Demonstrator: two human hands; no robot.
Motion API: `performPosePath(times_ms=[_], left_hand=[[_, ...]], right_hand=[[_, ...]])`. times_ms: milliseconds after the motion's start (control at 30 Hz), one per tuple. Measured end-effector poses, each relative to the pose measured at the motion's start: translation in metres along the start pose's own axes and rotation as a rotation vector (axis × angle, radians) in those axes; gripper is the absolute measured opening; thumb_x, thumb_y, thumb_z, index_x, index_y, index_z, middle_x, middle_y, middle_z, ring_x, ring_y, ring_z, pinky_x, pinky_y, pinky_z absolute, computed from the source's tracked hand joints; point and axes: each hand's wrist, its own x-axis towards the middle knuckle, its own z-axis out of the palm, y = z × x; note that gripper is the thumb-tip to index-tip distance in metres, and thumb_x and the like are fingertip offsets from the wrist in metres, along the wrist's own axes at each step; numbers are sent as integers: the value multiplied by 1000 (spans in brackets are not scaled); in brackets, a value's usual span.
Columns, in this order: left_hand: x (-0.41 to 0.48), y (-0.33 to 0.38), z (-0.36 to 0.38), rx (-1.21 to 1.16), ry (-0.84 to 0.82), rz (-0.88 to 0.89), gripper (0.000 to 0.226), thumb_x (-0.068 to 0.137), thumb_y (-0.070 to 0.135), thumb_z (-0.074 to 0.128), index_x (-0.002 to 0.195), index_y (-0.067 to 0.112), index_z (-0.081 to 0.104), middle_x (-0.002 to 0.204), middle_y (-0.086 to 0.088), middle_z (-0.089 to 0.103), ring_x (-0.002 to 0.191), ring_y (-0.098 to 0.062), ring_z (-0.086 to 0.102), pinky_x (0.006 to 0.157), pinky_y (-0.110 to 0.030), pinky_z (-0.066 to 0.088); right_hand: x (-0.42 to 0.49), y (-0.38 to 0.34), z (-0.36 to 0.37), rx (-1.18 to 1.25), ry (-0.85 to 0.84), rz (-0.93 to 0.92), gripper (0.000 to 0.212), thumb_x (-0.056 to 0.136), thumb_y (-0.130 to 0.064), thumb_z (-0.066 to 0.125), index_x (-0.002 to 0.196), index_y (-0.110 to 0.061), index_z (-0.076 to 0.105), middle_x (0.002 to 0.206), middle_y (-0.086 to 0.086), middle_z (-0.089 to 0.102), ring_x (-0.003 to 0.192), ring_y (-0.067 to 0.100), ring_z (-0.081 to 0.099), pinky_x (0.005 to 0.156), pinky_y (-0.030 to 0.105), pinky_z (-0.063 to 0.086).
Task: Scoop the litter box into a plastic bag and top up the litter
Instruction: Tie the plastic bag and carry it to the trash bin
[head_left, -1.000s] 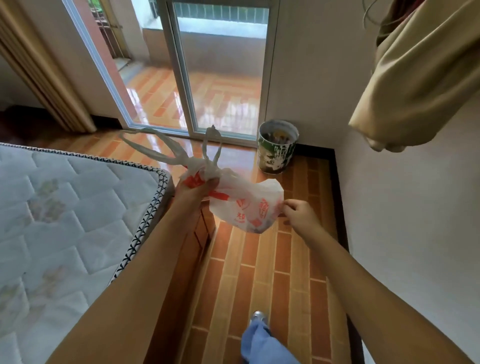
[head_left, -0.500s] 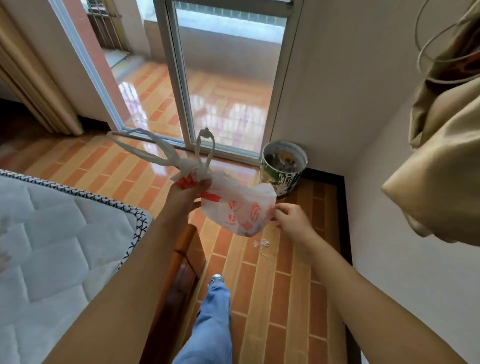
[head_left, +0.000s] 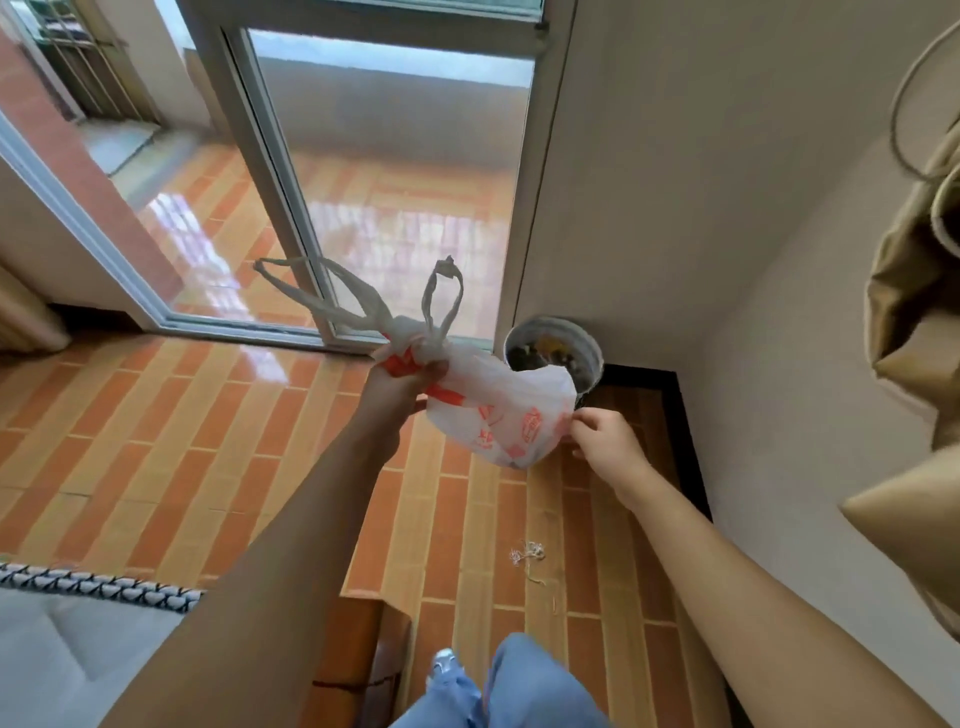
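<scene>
A white plastic bag (head_left: 498, 410) with red print is held out in front of me, tied at the neck, its two long handles sticking up. My left hand (head_left: 397, 387) grips the bag's knotted neck. My right hand (head_left: 605, 434) pinches the bag's bottom corner. The bag hangs just in front of a round waste bin (head_left: 558, 351) that stands in the room's corner and holds rubbish. No litter box or scoop is in view.
A sliding glass door (head_left: 384, 208) opens onto a tiled balcony ahead. A mattress (head_left: 67, 644) and wooden bed frame (head_left: 363, 660) lie at lower left. Beige cloth (head_left: 914, 312) hangs at the right by the wall. A scrap of string (head_left: 527, 553) lies on the floor.
I have walked forward toward the corner bin, so the bed has slid back and the bin is closer. Both hands keep the same hold on the bag.
</scene>
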Motion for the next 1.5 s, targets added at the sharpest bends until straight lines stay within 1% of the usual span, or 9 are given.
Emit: performPosePath(times_ms=[333, 500, 767, 900, 1000, 1133, 1233, 1400, 1500], left_hand=[[124, 15, 30, 140, -217, 19, 36, 88, 15, 62, 123, 10, 54, 114, -14, 62, 105, -26, 62, 80, -32, 55], [197, 16, 65, 217, -325, -46, 52, 80, 29, 59, 126, 7, 50, 113, -17, 60, 105, -27, 62, 83, -30, 55], [309, -2, 129, 289, -359, -109, 20, 91, 1, 52, 108, 11, 55, 104, -15, 59, 100, -27, 62, 81, -29, 56], [356, -18, 147, 331, -358, -150, 22, 90, -1, 52, 111, 5, 54, 103, -16, 60, 99, -27, 62, 83, -33, 55], [394, -41, 156, 348, -328, -197, 23, 90, 2, 56, 112, 4, 57, 109, -21, 61, 104, -33, 61, 88, -41, 54], [439, -81, 168, 343, -330, -237, 21, 88, 1, 58, 108, 7, 57, 103, -15, 63, 99, -28, 63, 77, -29, 56], [467, -116, 175, 333, -340, -284, 26, 87, -2, 59, 111, 7, 57, 103, -11, 64, 96, -24, 64, 78, -32, 56], [517, -185, 184, 358, -347, -327, 29, 87, -4, 57, 115, 4, 56, 100, -8, 63, 91, -20, 64, 71, -26, 55], [541, -234, 186, 379, -353, -369, 31, 86, -4, 57, 116, 4, 56, 101, -9, 63, 91, -20, 63, 71, -25, 55]], right_hand=[[115, -3, -21, 68, 88, 46, 22, 95, -21, 47, 103, -14, 67, 104, 7, 66, 102, 22, 59, 86, 40, 53], [179, 7, -43, 71, 135, 89, 21, 95, -22, 48, 101, -15, 67, 101, 5, 67, 99, 20, 59, 86, 41, 53], [279, 37, -70, 36, 194, 205, 20, 93, -23, 54, 102, -11, 67, 92, 3, 67, 87, 18, 62, 62, 21, 46], [324, 49, -69, 25, 204, 259, 20, 94, -25, 53, 93, -11, 68, 86, 2, 66, 81, 18, 61, 69, 30, 49], [358, 65, -61, 48, 195, 295, 21, 94, -23, 52, 87, -9, 67, 82, 4, 65, 77, 15, 59, 65, 26, 48], [405, 99, -53, 64, 166, 329, 18, 94, -18, 52, 87, -9, 67, 83, 5, 66, 82, 19, 62, 69, 30, 51], [441, 130, -44, 66, 178, 373, 16, 93, -17, 54, 95, -10, 68, 90, 5, 68, 88, 20, 64, 79, 38, 54], [499, 192, -17, 98, 180, 476, 21, 91, -18, 53, 76, -29, 63, 84, 0, 68, 86, 23, 65, 82, 47, 55], [527, 228, 8, 119, 153, 503, 20, 92, -9, 48, 92, -13, 68, 92, 9, 68, 89, 26, 64, 75, 37, 51]])
